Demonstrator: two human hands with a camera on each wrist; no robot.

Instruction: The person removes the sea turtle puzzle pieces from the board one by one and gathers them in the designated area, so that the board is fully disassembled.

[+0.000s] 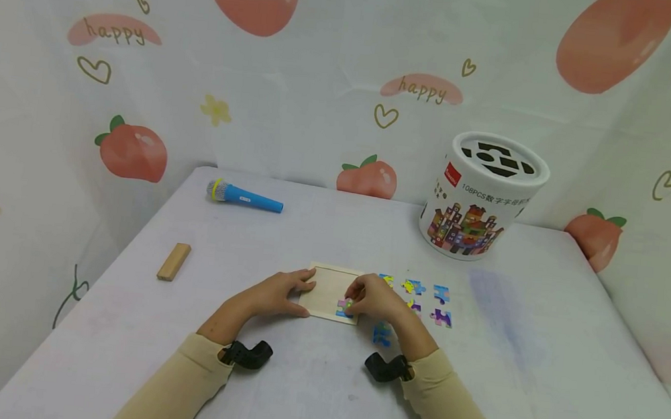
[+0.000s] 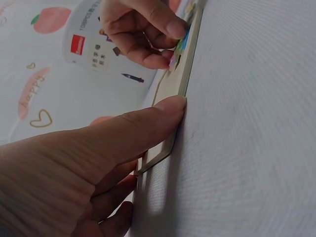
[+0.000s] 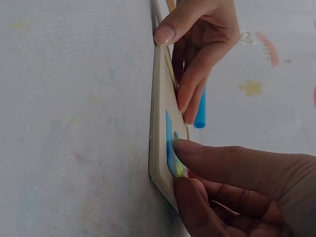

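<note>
A pale wooden puzzle tray (image 1: 328, 286) lies flat on the table in front of me. My left hand (image 1: 273, 292) holds its left side, thumb at the near edge and fingers at the far left. Over the tray's near right corner, my right hand (image 1: 377, 296) pinches a colourful jigsaw piece (image 1: 343, 308) between thumb and fingers. In the right wrist view the piece's blue part (image 3: 169, 143) shows inside the rim; the fingertips hide the rest. Several loose jigsaw pieces (image 1: 441, 294) lie right of the tray, some partly behind the right hand and wrist.
A large white tub (image 1: 470, 195) with a shape-sorter lid stands at the back right. At the back left lies a blue toy microphone (image 1: 248, 198), with a small wooden block (image 1: 174, 262) nearer on the left. A printed cloth backdrop (image 1: 322, 100) rises behind the table.
</note>
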